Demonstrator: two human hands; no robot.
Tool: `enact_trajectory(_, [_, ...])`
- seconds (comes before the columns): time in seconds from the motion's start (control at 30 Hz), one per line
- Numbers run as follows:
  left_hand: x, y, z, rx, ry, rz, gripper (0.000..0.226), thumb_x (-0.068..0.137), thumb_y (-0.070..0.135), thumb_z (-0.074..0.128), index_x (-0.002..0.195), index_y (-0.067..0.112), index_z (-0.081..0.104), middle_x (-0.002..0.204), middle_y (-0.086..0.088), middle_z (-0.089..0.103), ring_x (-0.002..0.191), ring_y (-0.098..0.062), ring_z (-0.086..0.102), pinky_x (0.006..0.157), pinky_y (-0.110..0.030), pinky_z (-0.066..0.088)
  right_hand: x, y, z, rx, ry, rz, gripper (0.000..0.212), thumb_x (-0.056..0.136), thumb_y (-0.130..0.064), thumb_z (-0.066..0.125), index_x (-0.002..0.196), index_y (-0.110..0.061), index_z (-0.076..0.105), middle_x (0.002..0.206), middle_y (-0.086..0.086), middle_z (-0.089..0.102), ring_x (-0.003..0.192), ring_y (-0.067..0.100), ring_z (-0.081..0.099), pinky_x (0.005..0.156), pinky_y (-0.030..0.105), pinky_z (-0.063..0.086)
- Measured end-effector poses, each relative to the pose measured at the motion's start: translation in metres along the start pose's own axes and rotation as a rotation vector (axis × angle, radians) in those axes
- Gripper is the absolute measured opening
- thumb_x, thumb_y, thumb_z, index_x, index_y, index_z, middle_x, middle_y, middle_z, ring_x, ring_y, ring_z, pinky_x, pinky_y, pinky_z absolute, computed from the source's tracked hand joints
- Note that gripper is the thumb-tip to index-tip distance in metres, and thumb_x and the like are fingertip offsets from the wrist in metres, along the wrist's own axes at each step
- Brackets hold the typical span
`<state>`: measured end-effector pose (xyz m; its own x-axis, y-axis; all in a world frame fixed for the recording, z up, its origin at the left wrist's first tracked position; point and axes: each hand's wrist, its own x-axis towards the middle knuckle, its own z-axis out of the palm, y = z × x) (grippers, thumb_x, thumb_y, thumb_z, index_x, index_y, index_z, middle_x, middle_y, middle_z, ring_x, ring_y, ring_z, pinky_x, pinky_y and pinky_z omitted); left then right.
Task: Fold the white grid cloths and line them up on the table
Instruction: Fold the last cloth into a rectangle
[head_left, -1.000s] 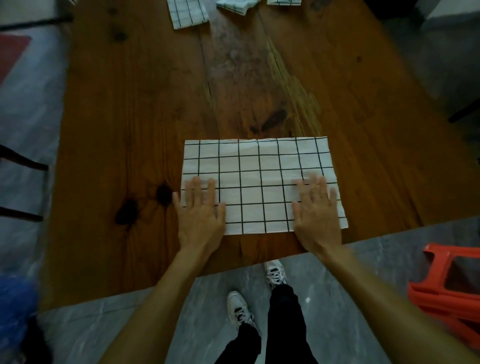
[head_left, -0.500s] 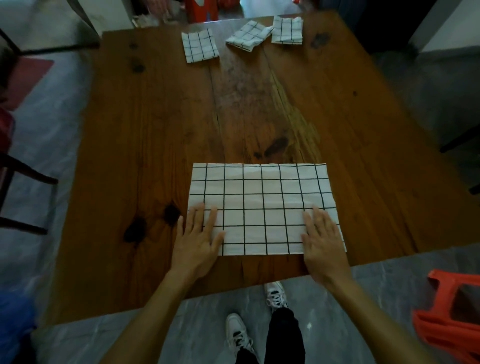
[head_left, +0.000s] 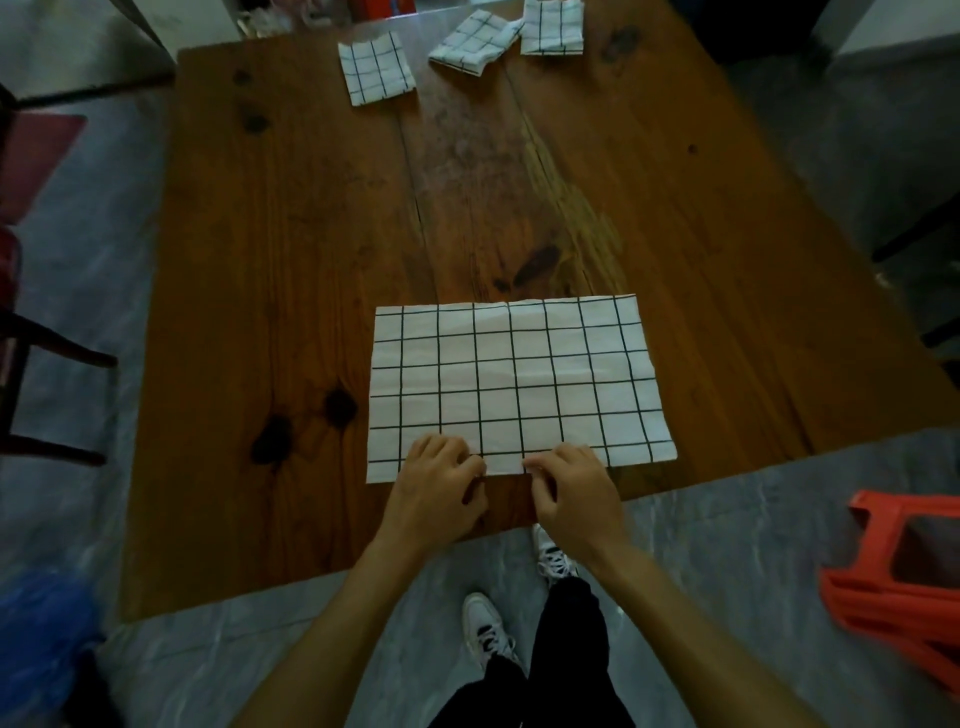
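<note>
matt cloth (head_left: 519, 379), worn (knotty) wood table (head_left: 291, 291)

Your left hand (head_left: 439, 486) and right hand (head_left: 574, 488) are pinching the near edge of the spread grid cloth (head_left: 514, 374) on the wooden table (head_left: 291, 249); three folded cloths (head_left: 376, 67) are lying along its far edge.

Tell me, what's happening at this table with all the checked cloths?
A person is folding white grid cloths. One cloth lies spread flat at the near edge of the wooden table. The left hand and right hand sit close together at the middle of its near edge, fingers curled and seemingly pinching it, likely to start a fold. Three folded cloths already sit along the far edge, roughly in a row.
</note>
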<state>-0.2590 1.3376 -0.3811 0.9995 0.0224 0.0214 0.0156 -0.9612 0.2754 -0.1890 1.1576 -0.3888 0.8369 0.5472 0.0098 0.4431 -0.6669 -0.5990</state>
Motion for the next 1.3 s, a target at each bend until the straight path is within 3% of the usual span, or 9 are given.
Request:
enact_trajectory(0.2, [0.003,0.000,0.001,0.073,0.062,0.060,0.023,0.083,0.029,0.047,0.083,0.018,0.068,0.082,0.000,0.064,0.080,-0.018,0.057,0.081,-0.034,0.047,-0.001,0.001,0.001,0.014,0.016,0.030,0.014,0.087,-0.014,0.063,0.100,-0.015,0.069,0.089,-0.002,0.060,0.088,0.010,0.049,0.079,0.019,0.038])
enact_trajectory(0.3, [0.003,0.001,0.003,0.081,0.064,0.055,0.007,0.080,0.022,0.065,0.083,0.016,0.066,0.082,-0.002,0.064,0.079,-0.018,0.058,0.079,-0.034,0.049,-0.001,0.001,0.001,0.012,0.017,0.027,0.016,0.087,-0.015,0.065,0.102,-0.016,0.069,0.088,-0.004,0.057,0.086,0.006,0.044,0.077,0.018,0.037])
enact_trajectory(0.37, [0.004,0.003,0.002,0.095,0.044,0.037,0.009,0.079,0.020,0.069,0.083,0.014,0.065,0.081,-0.003,0.063,0.078,-0.018,0.058,0.078,-0.034,0.050,-0.002,0.001,0.000,0.014,0.008,0.034,0.016,0.087,-0.015,0.065,0.102,-0.016,0.069,0.088,-0.004,0.057,0.086,0.005,0.043,0.076,0.017,0.037])
enact_trajectory(0.53, [0.005,0.003,0.000,0.080,0.009,0.048,0.008,0.082,0.020,0.062,0.087,0.013,0.061,0.084,-0.003,0.061,0.080,-0.019,0.056,0.078,-0.034,0.050,-0.002,0.000,0.000,0.003,0.002,0.022,0.017,0.084,-0.017,0.068,0.101,-0.016,0.069,0.088,-0.005,0.057,0.086,0.004,0.043,0.076,0.017,0.037])
enact_trajectory(0.93, [0.003,-0.002,0.003,0.120,0.023,0.063,0.009,0.079,0.015,0.070,0.084,0.012,0.063,0.081,-0.005,0.061,0.078,-0.019,0.057,0.075,-0.034,0.052,-0.002,0.002,0.004,0.016,0.053,0.031,0.016,0.083,-0.015,0.069,0.098,-0.016,0.069,0.087,-0.003,0.059,0.086,0.012,0.050,0.078,0.022,0.041])
enact_trajectory(1.1, [0.003,0.002,-0.001,0.097,0.034,0.007,0.011,0.079,0.013,0.071,0.082,0.012,0.060,0.078,-0.004,0.058,0.072,-0.018,0.056,0.070,-0.032,0.052,-0.004,-0.004,0.005,-0.145,0.006,-0.068,0.031,0.077,-0.028,0.071,0.106,-0.019,0.065,0.093,0.000,0.055,0.087,0.015,0.049,0.076,0.024,0.040])
enact_trajectory(1.3, [0.008,0.014,-0.026,0.024,0.099,-0.022,0.007,0.081,0.011,0.057,0.076,0.015,0.053,0.070,-0.001,0.051,0.060,-0.013,0.049,0.054,-0.026,0.047,0.021,-0.018,0.002,-0.315,0.116,-0.025,0.024,0.069,-0.017,0.078,0.091,-0.019,0.069,0.089,0.003,0.062,0.085,0.022,0.057,0.075,0.036,0.045])
